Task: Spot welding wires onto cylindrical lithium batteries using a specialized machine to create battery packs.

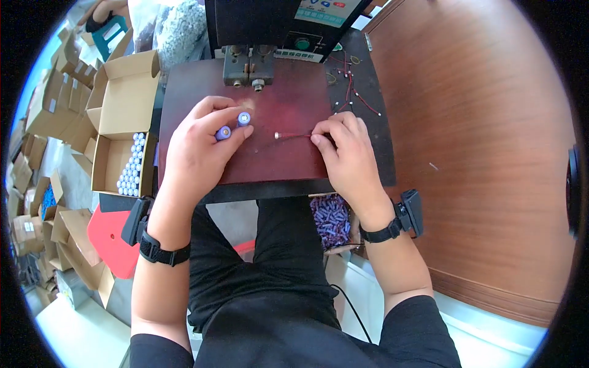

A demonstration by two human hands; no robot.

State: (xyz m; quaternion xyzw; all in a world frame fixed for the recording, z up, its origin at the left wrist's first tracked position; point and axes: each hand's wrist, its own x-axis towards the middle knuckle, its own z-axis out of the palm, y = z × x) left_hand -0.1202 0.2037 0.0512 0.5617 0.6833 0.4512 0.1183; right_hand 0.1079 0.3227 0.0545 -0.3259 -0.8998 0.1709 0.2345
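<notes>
My left hand (197, 144) is closed on two purple cylindrical battery cells (243, 119), their round metal ends showing between thumb and fingers. It rests over the left part of a dark red work plate (270, 165). To the right, my right hand (347, 147) pinches a thin red and black wire lead (296, 135) between thumb and forefinger. The lead's pale connector end (278, 135) points left toward the cells, apart from them. Beyond my left hand, two metal electrode blocks (248, 66) of a black bench machine (257, 24) hang over the plate.
An open cardboard box (108, 161) of upright cells stands left. More wire leads (350, 86) lie on the dark surface at right. Below it sits a box of purple cells (332, 222). A red stool (112, 241) is at left; a wooden panel (478, 153) bounds the right.
</notes>
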